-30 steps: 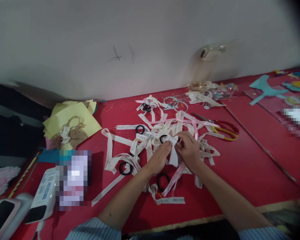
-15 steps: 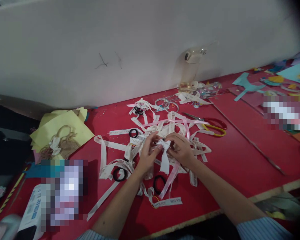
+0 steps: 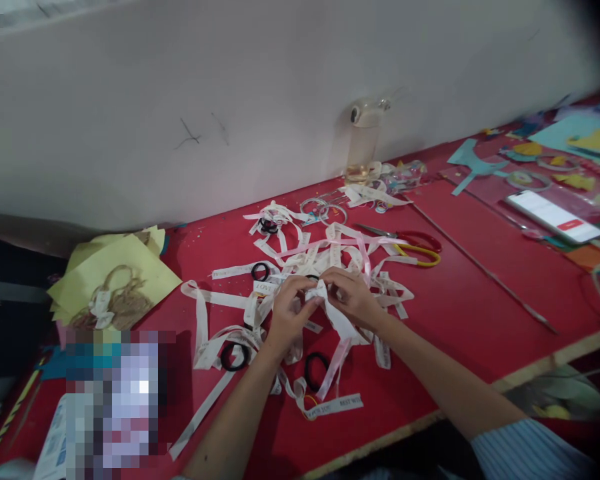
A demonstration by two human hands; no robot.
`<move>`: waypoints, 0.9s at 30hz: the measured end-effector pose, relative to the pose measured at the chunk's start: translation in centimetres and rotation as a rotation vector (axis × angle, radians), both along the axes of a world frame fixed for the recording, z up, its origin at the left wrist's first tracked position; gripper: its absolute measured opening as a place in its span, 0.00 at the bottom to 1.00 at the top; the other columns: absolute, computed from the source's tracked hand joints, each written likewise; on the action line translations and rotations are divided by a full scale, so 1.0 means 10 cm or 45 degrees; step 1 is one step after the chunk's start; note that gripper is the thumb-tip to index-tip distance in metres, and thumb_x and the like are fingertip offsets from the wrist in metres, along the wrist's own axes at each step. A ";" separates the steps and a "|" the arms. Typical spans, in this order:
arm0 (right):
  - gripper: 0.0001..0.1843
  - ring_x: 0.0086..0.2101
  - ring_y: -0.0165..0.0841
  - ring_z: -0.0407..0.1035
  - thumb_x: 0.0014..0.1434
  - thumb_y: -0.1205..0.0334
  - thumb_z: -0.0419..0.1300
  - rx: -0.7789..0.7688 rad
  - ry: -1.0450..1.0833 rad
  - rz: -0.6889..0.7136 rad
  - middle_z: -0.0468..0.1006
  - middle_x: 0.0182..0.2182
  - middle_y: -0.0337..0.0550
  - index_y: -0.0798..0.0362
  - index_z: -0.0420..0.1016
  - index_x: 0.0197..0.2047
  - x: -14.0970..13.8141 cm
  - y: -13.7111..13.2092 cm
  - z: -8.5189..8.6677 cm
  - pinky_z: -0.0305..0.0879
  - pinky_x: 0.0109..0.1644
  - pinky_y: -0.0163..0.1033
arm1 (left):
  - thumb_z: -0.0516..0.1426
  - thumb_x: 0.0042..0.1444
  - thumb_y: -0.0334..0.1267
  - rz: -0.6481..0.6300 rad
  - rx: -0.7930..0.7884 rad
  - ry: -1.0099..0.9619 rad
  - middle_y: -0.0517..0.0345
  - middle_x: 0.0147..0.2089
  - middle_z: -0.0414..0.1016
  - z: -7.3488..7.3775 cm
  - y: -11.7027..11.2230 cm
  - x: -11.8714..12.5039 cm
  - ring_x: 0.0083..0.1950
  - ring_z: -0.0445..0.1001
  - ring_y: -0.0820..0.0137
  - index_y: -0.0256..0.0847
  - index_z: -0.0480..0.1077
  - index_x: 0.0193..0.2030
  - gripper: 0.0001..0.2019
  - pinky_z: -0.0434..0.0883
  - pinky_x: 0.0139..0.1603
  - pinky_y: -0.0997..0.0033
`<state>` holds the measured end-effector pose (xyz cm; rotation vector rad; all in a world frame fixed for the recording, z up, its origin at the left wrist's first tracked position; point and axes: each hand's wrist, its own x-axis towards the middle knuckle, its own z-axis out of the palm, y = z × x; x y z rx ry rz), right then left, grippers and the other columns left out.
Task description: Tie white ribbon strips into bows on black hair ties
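Between my two hands is a white ribbon [image 3: 341, 321], bunched at the top, with a tail hanging down toward me. My left hand [image 3: 291, 308] pinches its gathered part from the left. From the right, my right hand [image 3: 353, 299] grips the same ribbon, fingers curled. A black hair tie [image 3: 312, 277] shows partly just behind the fingers; whether the ribbon is fixed to it I cannot tell. Beneath and around lie tangled printed ribbons, a pink ribbon [image 3: 336, 367] and more black hair ties, one [image 3: 316, 371] in front of my hands and another [image 3: 235, 357] to the left.
Scissors [image 3: 415, 248] with red and yellow handles lie behind right. A clear cup [image 3: 361, 153] stands by the wall. Yellow paper sheets [image 3: 125, 263] with brown cord are at left. A phone [image 3: 555, 215] and a thin rod [image 3: 485, 270] lie at right on the red table [image 3: 380, 417].
The ribbon's tail has swung to the right and looks wider. Both hands still hold its gathered part. The view has shifted slightly right, and the phone now shows clearly.
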<state>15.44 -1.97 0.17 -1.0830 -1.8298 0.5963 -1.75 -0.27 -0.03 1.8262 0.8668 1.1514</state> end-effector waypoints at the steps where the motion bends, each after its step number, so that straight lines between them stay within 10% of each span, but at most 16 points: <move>1: 0.04 0.34 0.32 0.67 0.58 0.67 0.54 -0.012 0.021 0.012 0.71 0.36 0.44 0.51 0.67 0.38 0.00 0.00 -0.01 0.67 0.35 0.36 | 0.59 0.53 0.37 0.019 0.010 0.010 0.53 0.41 0.71 -0.01 0.00 0.00 0.43 0.69 0.67 0.40 0.70 0.41 0.09 0.67 0.43 0.68; 10: 0.10 0.29 0.28 0.67 0.64 0.57 0.50 -0.413 0.405 -0.006 0.72 0.32 0.41 0.52 0.67 0.41 -0.02 -0.07 0.08 0.65 0.30 0.32 | 0.58 0.55 0.36 0.261 0.092 -0.014 0.53 0.41 0.71 -0.01 -0.01 -0.01 0.44 0.70 0.67 0.40 0.70 0.41 0.07 0.67 0.45 0.68; 27: 0.11 0.27 0.28 0.68 0.60 0.56 0.55 -0.629 0.521 0.030 0.72 0.26 0.36 0.52 0.68 0.44 -0.07 -0.04 -0.01 0.66 0.31 0.32 | 0.59 0.53 0.33 0.220 0.149 -0.025 0.54 0.42 0.67 -0.01 -0.01 -0.01 0.37 0.67 0.72 0.40 0.71 0.43 0.10 0.67 0.37 0.72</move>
